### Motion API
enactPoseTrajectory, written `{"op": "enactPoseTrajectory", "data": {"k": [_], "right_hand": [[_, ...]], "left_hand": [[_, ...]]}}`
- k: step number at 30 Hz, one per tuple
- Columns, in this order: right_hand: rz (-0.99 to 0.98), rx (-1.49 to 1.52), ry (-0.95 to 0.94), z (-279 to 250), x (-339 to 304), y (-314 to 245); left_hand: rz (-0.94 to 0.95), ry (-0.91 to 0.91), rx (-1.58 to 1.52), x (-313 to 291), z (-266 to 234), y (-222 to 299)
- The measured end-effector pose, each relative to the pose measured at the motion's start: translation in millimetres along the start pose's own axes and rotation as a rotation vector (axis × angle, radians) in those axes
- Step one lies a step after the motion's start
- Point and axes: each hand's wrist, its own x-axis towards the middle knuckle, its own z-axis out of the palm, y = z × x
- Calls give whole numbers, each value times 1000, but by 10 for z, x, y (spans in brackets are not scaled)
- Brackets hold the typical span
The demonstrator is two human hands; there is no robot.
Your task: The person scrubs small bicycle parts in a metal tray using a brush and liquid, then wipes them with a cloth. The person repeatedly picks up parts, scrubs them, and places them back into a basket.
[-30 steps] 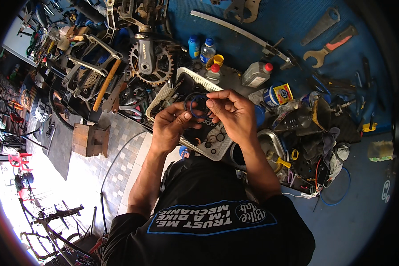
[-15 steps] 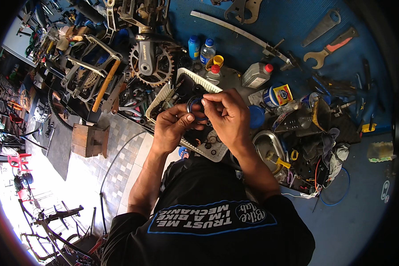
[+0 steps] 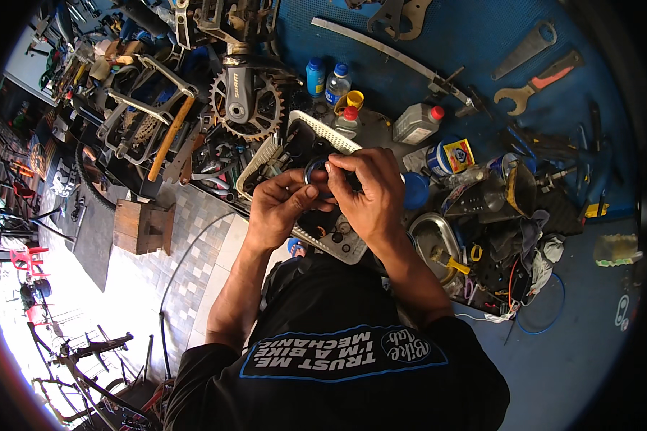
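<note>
Between my two hands is a thin, shiny ring-shaped part [image 3: 311,172], dark with a bluish-silver edge. My left hand [image 3: 279,207] pinches it from the left, thumb and fingers closed on its lower rim. With thumb and forefinger, my right hand [image 3: 370,188] grips its upper right side. Part of the ring is hidden behind the fingers. Directly under my hands stands a cream plastic basket [image 3: 322,129], holding dark parts and, at its near end, several small rings [image 3: 343,228].
A crankset with a toothed chainring [image 3: 246,104] stands beyond the basket to the left. Bottles, among them a grey one with a red cap [image 3: 418,122], line the back. To the right lie a metal oval tray [image 3: 428,226] and a blue lid [image 3: 415,190]. A wooden-handled hammer [image 3: 171,140] lies left.
Both hands stay almost in place around the ring. The ring appears slightly turned, and my right fingers have shifted a little on its rim.
</note>
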Motion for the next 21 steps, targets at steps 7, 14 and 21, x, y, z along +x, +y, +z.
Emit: {"op": "enactPoseTrajectory", "data": {"k": [7,14,21], "right_hand": [[518,659,-310,-125,-21,157],[736,916,-412,-170,3,122],[638,760,-368,-157,-10,55]], "left_hand": [[4,-17,78,-13,-70,67],[40,-23,143,-18,-63,103],[62,-3,172,-24,-6,138]]}}
